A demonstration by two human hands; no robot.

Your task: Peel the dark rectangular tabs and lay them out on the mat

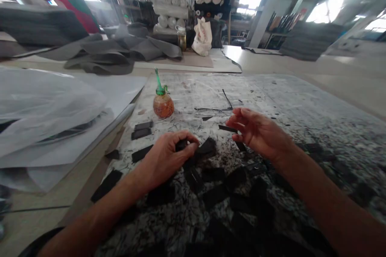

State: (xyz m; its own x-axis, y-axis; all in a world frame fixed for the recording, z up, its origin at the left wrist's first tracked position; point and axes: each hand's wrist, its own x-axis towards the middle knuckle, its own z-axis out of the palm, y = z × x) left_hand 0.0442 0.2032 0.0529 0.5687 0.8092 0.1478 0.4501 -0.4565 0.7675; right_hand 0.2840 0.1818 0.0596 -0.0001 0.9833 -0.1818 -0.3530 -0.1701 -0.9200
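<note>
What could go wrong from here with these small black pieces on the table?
The round bottle with green spout stands close to the left hand; a careless move might tip it over the black pieces. Loose pieces near the edge of the speckled mat, like this one, could perhaps slide off. The thin strip by the right hand could easily get lost among the dark stains.

Two bare forearms (90, 213), dark garment edge (39, 241)

Dark strip (181, 144) half-hidden in left hand (165, 160)
</note>
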